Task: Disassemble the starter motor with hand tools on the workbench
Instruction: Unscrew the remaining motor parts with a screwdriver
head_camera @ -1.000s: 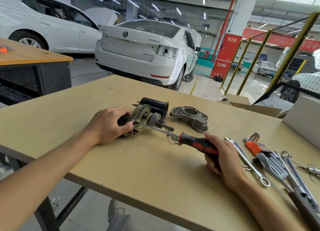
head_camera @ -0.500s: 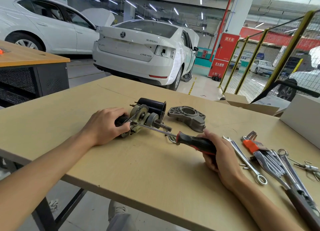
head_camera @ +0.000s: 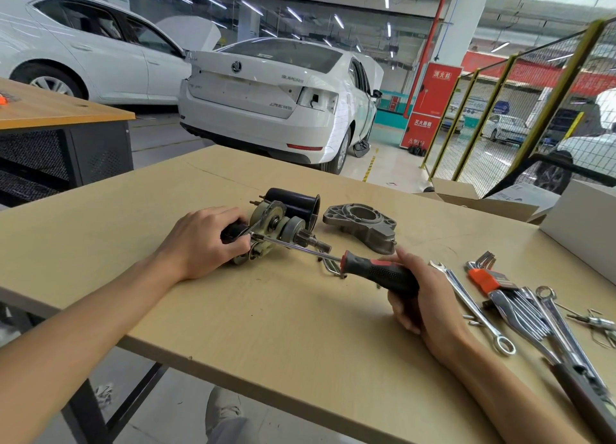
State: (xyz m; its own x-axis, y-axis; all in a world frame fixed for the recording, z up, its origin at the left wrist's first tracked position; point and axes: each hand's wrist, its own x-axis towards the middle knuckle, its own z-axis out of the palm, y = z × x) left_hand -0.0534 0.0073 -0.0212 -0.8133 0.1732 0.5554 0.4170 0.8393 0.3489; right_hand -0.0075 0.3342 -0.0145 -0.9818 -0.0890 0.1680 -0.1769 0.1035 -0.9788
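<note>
The starter motor (head_camera: 278,225) lies on its side on the wooden workbench (head_camera: 266,313), its gear end and shaft pointing right, a black cylinder behind it. My left hand (head_camera: 203,243) grips the motor's dark body from the left. My right hand (head_camera: 423,305) holds the black and red handle of a screwdriver (head_camera: 373,272); its steel shaft runs up and left, and the tip meets the motor next to my left thumb. A removed grey metal end housing (head_camera: 361,225) rests just right of the motor.
Wrenches (head_camera: 471,305), an orange-holdered hex key set (head_camera: 486,277) and other steel tools lie at the right. Bent metal clips sit under the screwdriver shaft. A white box (head_camera: 586,228) and open cardboard stand at the far right. White cars are parked beyond the bench.
Both hands, the motor and the screwdriver keep almost the same pose; only the camera view has shifted slightly.
</note>
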